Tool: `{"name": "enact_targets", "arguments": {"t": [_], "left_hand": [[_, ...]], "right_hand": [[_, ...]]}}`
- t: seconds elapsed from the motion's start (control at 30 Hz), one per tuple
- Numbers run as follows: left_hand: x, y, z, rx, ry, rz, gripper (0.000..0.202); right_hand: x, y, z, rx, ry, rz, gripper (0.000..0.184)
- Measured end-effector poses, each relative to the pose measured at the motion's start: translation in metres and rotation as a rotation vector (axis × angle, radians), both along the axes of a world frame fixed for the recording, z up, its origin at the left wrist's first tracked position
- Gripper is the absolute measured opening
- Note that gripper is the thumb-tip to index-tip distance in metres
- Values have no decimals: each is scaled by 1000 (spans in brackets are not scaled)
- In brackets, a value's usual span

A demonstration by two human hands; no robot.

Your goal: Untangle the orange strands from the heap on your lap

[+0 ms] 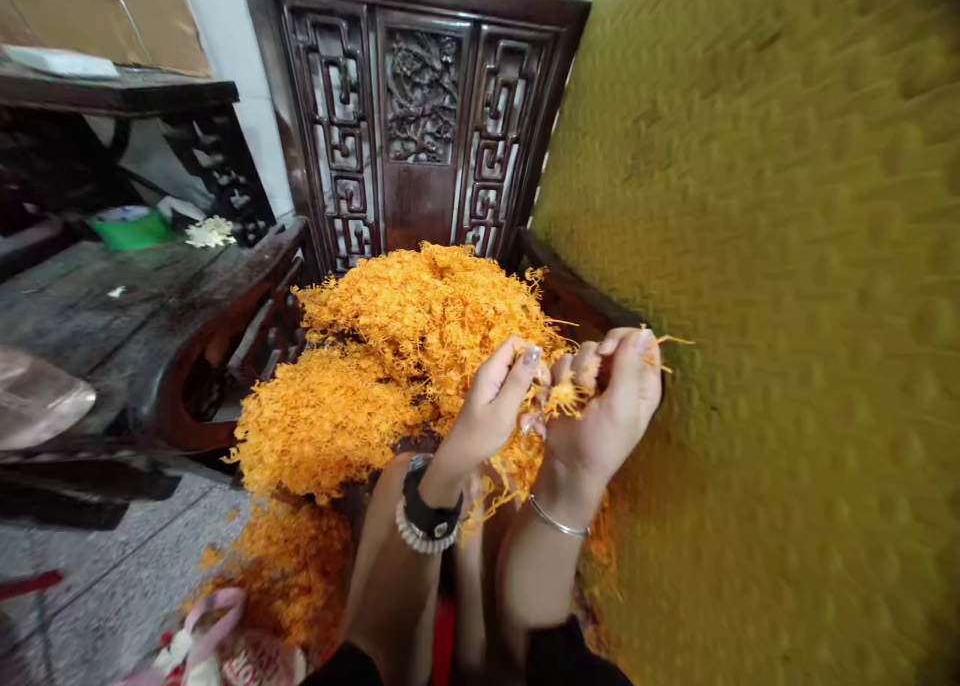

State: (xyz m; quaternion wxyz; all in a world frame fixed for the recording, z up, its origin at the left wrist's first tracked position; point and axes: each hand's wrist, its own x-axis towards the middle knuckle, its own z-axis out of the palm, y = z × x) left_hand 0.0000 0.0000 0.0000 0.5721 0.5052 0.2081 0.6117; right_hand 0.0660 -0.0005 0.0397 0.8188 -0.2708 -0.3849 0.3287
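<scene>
While the left hand (pixel 491 396) pinches orange strands (pixel 566 398) between thumb and fingers, the right hand (pixel 600 416) grips more with curled fingers, loose ends projecting past its thumb at 3 o'clock (all clock positions are read from the hands); a black wristband (pixel 433 496) is fitted on the left, a metal bangle (pixel 556 522) on the right; a lower orange heap (pixel 292 556), blurred, lies at 8 o'clock; the main orange pile (pixel 427 306) sits at 10 o'clock; a yellow textured panel (pixel 787 316) stands at 3 o'clock; behind the pile, a carved wooden backrest (pixel 420 201) rises at 11 o'clock.
</scene>
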Motion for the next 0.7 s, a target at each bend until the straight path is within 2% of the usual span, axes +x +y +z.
{"name": "enact_targets", "arguments": {"t": [0.07,0.13,0.3,0.37,0.4,0.47,0.53,0.6,0.7], "left_hand": [[0,0,-1,-41,18,-71,22],[-1,0,-1,-15,79,-75,22],[-5,-4,2,266,343,142,34],[-7,-4,3,331,405,169,36],[-7,-4,3,353,422,156,36],[-7,-3,2,353,399,108,34],[-4,-1,-1,255,250,24,36],[0,3,-5,53,-9,-85,39],[3,9,-9,-288,-377,-272,41]], "right_hand": [[3,1,-2,-18,-46,-2,25],[4,2,-3,-20,-82,-34,24],[-1,4,-3,8,-106,-205,24],[-2,4,-3,-8,-91,-236,25],[-1,4,-3,-19,-81,-224,25],[1,4,-2,-54,-47,-113,26],[4,2,-1,-88,18,65,27],[4,-1,0,-82,94,196,27],[-3,-4,0,-20,171,262,29]]}}
